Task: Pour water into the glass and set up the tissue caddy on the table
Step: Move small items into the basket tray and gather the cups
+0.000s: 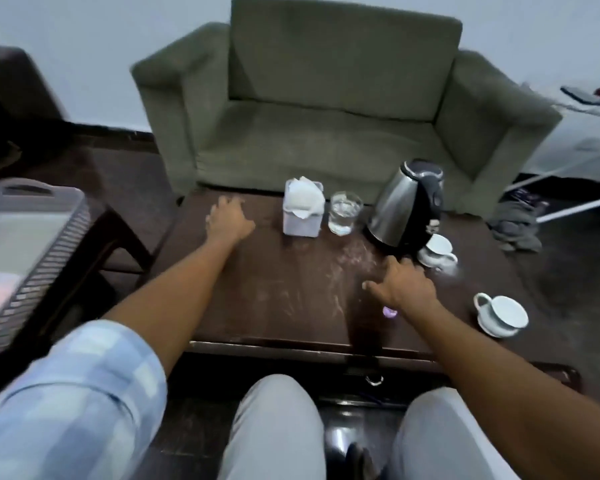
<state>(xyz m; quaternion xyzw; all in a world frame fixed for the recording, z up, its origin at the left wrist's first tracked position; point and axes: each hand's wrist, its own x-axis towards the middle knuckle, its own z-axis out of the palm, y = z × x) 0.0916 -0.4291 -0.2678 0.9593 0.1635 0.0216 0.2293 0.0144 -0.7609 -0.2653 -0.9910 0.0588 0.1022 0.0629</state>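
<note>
A clear glass (344, 213) with water in it stands near the far edge of the dark wooden table (284, 299). Just left of it stands a white tissue caddy (302, 211) with tissue sticking out of the top. A steel and black electric kettle (409, 206) stands to the right of the glass. My left hand (228, 221) hovers palm down to the left of the caddy, fingers apart, holding nothing. My right hand (400, 284) is spread open just in front of the kettle's base, empty.
Two white cups on saucers (438, 252) (502, 315) sit at the table's right side. A small purple object (390, 312) lies under my right wrist. A green armchair (329, 109) stands behind the table, a grey basket (25, 244) at left.
</note>
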